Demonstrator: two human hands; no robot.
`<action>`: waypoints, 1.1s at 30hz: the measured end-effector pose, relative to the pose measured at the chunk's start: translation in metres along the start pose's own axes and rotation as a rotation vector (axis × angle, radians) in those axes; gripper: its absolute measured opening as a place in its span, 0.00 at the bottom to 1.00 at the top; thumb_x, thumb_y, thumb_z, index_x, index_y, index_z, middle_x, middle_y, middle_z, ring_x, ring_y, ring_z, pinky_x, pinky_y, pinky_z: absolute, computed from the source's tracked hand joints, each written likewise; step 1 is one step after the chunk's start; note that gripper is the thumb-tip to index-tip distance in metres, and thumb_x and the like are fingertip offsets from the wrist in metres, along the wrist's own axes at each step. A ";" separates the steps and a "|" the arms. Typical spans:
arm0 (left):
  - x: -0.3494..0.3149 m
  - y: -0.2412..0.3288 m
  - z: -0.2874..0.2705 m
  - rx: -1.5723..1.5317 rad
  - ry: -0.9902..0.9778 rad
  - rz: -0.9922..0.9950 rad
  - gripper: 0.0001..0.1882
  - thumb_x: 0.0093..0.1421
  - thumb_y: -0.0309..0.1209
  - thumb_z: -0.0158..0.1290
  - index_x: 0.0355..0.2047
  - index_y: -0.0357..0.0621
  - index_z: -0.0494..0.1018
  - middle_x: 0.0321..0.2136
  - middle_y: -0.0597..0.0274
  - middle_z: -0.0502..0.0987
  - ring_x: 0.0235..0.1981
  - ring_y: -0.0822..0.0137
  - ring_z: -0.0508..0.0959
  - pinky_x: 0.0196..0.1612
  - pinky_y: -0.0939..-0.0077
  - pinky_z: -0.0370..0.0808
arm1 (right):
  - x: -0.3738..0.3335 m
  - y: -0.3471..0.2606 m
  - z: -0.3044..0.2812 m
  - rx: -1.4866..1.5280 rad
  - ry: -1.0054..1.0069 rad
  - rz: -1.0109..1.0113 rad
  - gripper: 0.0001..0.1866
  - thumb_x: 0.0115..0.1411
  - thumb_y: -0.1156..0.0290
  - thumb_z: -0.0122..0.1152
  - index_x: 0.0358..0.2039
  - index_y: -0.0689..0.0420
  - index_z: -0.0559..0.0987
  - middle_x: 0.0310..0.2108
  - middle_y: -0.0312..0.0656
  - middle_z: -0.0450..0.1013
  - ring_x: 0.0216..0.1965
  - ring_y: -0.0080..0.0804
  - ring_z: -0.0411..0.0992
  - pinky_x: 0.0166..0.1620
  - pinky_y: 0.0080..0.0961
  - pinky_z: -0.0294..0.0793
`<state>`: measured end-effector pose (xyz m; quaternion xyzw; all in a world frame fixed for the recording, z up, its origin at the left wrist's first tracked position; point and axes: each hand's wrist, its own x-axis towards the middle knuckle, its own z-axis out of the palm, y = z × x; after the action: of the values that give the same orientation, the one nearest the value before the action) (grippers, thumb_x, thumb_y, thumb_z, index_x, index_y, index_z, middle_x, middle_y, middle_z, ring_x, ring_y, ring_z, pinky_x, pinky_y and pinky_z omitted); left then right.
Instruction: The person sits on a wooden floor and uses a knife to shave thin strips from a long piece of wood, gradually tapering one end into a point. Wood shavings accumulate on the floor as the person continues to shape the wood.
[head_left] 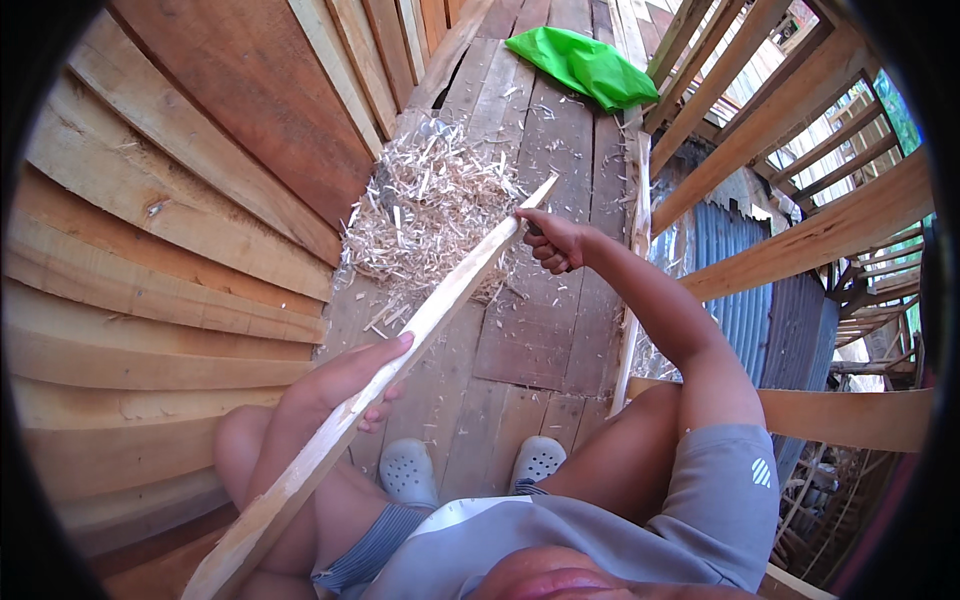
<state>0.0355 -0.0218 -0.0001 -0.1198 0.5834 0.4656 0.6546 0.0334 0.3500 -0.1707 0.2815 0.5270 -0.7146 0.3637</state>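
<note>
A long pale wooden stick (440,303) slants from the lower left up to a tapered tip beyond my hands. Its upper faces look freshly pared. My left hand (345,385) is closed around the stick's middle, thumb along one side and fingertips curling out on the other. Near the far end, my right hand (553,242) is a fist with its thumb against the wood. A dark, knife-like tool (534,229) pokes out of that fist; most of it is covered by the fingers.
A heap of wood shavings (430,205) lies on the plank floor (530,340) beyond the stick. A bright green plastic sheet or bag (583,68) is farther off. Plank wall (170,270) stands left, wooden railing (800,245) right. Two pale clogs (408,470) are below.
</note>
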 end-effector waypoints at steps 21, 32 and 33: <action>0.001 -0.001 0.010 0.085 0.039 0.084 0.21 0.65 0.52 0.48 0.42 0.48 0.64 0.19 0.68 0.66 0.09 0.78 0.62 0.10 0.82 0.58 | -0.007 -0.005 0.000 -0.936 0.761 -0.381 0.43 0.65 0.38 0.36 0.34 0.76 0.77 0.31 0.62 0.76 0.40 0.54 0.77 0.45 0.45 0.73; -0.002 -0.009 0.000 0.085 0.061 0.064 0.22 0.64 0.52 0.49 0.42 0.47 0.65 0.18 0.68 0.66 0.09 0.78 0.62 0.09 0.82 0.57 | -0.018 0.002 0.028 -0.653 0.399 -0.206 0.36 0.66 0.39 0.37 0.18 0.61 0.71 0.13 0.40 0.65 0.12 0.31 0.63 0.15 0.34 0.59; -0.001 -0.010 -0.002 0.094 0.053 0.074 0.22 0.64 0.52 0.49 0.42 0.47 0.65 0.18 0.68 0.66 0.09 0.78 0.62 0.09 0.82 0.57 | -0.022 -0.002 0.031 -0.700 0.511 -0.182 0.36 0.66 0.39 0.36 0.18 0.60 0.69 0.11 0.35 0.59 0.10 0.30 0.58 0.14 0.32 0.57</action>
<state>0.0421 -0.0290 -0.0035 -0.0798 0.6258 0.4582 0.6261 0.0440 0.3255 -0.1434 0.2614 0.8329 -0.4296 0.2309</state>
